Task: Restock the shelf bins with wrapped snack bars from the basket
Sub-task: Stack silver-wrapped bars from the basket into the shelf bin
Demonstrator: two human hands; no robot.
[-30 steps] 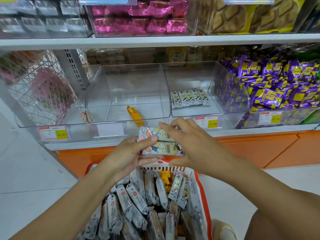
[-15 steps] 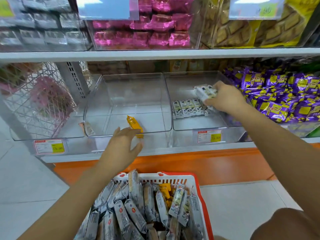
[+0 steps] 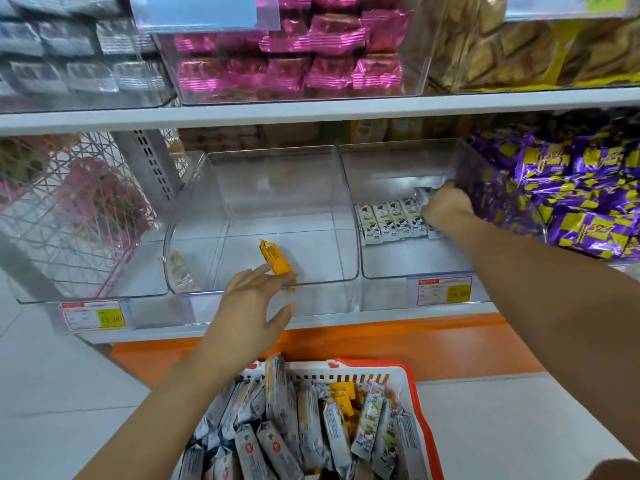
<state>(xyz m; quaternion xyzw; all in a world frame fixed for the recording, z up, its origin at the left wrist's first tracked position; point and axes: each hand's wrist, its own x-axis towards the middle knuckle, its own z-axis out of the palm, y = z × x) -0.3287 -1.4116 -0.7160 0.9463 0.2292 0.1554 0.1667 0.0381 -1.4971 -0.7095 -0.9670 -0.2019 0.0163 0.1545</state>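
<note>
Left price tag (image 3: pixel 93 315) on the lower shelf rail — yellow field reads 15.80, first two digits uncertain; the small print on its white part is illegible. Right price tag (image 3: pixel 445 290), same rail — yellow field blurred, ends in .80. Yellow tag (image 3: pixel 604 2) at the top right edge: "90", cut off by the frame. Purple wrappers (image 3: pixel 568 188): yellow lettering, not legible. Wrapped bars (image 3: pixel 277 445) in the basket (image 3: pixel 420 403): red round marks and print, too small to read.

The basket (image 3: pixel 381 368) is showing red and white. Above it, a bar (image 3: pixel 276 260) is glowing orange, and packs (image 3: pixel 585 202) purple with yellow.
</note>
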